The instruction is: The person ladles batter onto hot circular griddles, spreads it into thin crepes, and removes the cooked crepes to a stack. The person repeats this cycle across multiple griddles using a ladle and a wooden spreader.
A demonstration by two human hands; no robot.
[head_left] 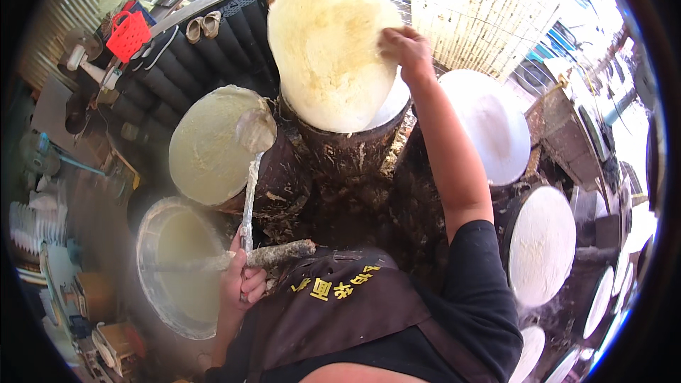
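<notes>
My right hand (411, 50) is reached out far ahead, its fingers pinching the right edge of a large round pale-yellow sheet of dough (330, 42). This sheet stands tilted up over a dark drum stove (347, 145), whose white round top (392, 104) shows at the lower right. Down at the left, my left hand (243, 280) is closed round the long handle of a batter-coated ladle (257, 131). The ladle's bowl lies over the right part of a batter-covered round plate (209, 145). A crusted stick (282, 252) passes by my left hand; whether I also grip it is unclear.
A bucket of pale batter (177, 269) stands at the lower left. To the right are a white round plate (486, 128), a sheet-covered round plate (543, 246) and several smaller ones. Behind the left drums run dark corrugated panels (206, 64), with a red basket (129, 35) beyond.
</notes>
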